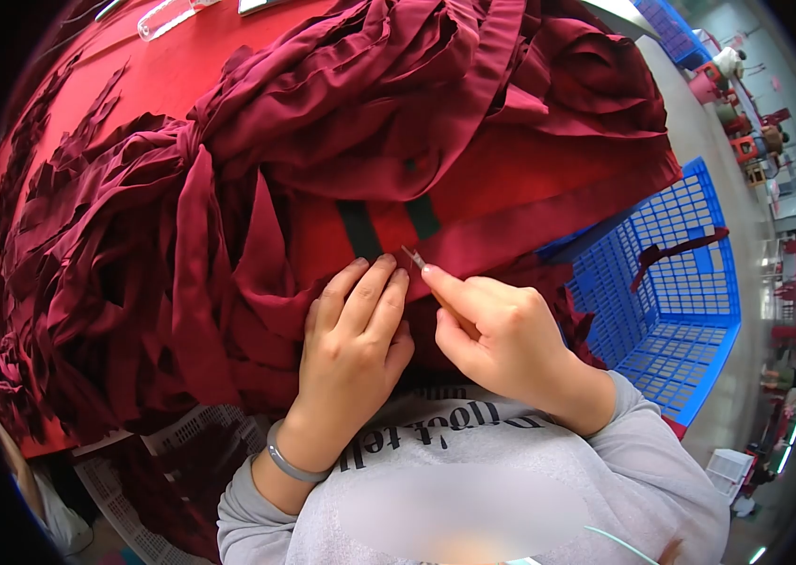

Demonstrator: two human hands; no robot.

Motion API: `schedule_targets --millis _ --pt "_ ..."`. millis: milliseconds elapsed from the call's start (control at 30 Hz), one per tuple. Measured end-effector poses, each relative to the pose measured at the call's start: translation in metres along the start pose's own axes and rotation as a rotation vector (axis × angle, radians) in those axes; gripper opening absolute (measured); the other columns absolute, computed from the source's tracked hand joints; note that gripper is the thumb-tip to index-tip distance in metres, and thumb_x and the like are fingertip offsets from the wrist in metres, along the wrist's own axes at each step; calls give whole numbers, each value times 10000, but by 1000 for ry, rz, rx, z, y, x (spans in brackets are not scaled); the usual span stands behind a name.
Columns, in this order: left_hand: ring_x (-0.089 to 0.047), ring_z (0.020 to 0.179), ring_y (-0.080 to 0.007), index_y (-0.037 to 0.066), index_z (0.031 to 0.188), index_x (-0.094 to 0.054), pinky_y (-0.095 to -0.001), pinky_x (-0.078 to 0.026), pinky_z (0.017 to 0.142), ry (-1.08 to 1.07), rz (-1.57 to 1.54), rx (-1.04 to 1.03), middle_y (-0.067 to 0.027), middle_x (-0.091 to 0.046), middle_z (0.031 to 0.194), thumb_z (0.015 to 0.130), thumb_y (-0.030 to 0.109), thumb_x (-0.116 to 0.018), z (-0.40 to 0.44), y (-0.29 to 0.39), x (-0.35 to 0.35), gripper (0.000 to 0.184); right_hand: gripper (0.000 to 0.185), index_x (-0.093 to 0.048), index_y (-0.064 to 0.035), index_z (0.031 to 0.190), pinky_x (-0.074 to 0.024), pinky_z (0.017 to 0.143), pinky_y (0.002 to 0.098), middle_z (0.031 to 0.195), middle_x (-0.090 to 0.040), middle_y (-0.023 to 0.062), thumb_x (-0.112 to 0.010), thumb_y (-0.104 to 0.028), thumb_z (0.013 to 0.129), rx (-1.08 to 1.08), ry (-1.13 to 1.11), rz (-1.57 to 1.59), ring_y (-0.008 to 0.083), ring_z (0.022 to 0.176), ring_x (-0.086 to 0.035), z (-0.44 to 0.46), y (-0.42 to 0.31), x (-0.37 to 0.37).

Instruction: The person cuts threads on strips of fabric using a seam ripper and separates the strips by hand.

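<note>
I am steadying the maroon strip (539, 218) at the table's (167, 80) near side, left hand (346, 344) fingers extended, right hand (502, 320) fingers gripping a small pointed tool (413, 256), best angled shallowly.

A blue lattice basket (699, 325) — farther right, a white crate (728, 471).

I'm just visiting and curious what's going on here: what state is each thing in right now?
Left hand: laid flat, fingers stretched out.
Right hand: curled closed around the tool.
Small tool: gripped, tip showing.
Dark red cloth: heaped, folded and creased.
Red tabletop: partly covered by cloth.
Dark green bands: lying flat.
Blue basket: open-topped, a dark strip across it.
Wristband: worn on the left wrist.
</note>
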State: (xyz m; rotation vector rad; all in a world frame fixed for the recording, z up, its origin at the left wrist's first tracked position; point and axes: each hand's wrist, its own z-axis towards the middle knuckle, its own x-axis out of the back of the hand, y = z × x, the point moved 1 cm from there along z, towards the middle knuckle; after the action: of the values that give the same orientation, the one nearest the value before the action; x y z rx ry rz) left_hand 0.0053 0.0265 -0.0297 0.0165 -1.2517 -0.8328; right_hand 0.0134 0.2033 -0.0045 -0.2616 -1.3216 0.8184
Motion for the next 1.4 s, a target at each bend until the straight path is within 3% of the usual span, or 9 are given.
schedule_targets --millis 200,300,500,600,733,1000,1400 --pt "-536 1208 -314 46 1227 -644 -421 -445 1020 13 -12 -4 -99 -608 1293 737 66 -691 0 0 -2 493 370 -654 25 1172 -504 501 356 698 -617 105 -636 -97 823 -30 -92 -34 248 543 -616 -5 -3 2" --pt "-541 1202 -313 44 1228 -644 -419 -449 1017 7 -13 -2 -99 -610 1291 740 64 -692 0 -1 -1 491 383 -641 64 1177 -508 526 335 722 -627 135 -648 -4 800 -45 -104 -26 239 571 -623 -2 -6 2" --pt "-547 1195 -315 40 1232 -643 -420 -450 1016 12 -6 -7 -102 -608 1294 745 61 -688 0 -1 -1 489 381 -628 80 1188 -538 596 350 818 -677 183 -637 -33 824 -81 -135 1 274 654 -669 2 -7 1" --pt "-547 1194 -320 39 1230 -642 -422 -450 1017 8 -10 -7 -105 -607 1296 744 59 -682 0 -1 -1 488 383 -623 80 1201 -546 618 338 835 -679 192 -637 -24 833 -82 -73 74 281 665 -671 3 -3 -5" --pt "-545 1192 -327 40 1227 -642 -425 -447 1020 -5 -19 -2 -108 -603 1300 740 57 -675 0 -1 1 488 353 -625 74 1175 -538 591 389 750 -648 169 -622 -30 838 -62 187 63 300 634 -657 12 3 -7" --pt "-529 1197 -319 100 1252 -648 -426 -441 1015 -6 -11 1 -91 -584 1317 738 67 -680 -1 0 -1 516 377 -635 44 1185 -538 580 373 779 -670 170 -626 -71 826 -103 -126 116 296 650 -670 -2 -2 12" --pt "-530 1192 -311 112 1254 -654 -426 -438 1010 -6 18 -4 -82 -579 1314 754 70 -684 -1 1 -3 503 361 -624 52 1193 -543 581 372 788 -659 169 -613 -69 853 -66 -17 48 293 648 -669 1 0 -6"
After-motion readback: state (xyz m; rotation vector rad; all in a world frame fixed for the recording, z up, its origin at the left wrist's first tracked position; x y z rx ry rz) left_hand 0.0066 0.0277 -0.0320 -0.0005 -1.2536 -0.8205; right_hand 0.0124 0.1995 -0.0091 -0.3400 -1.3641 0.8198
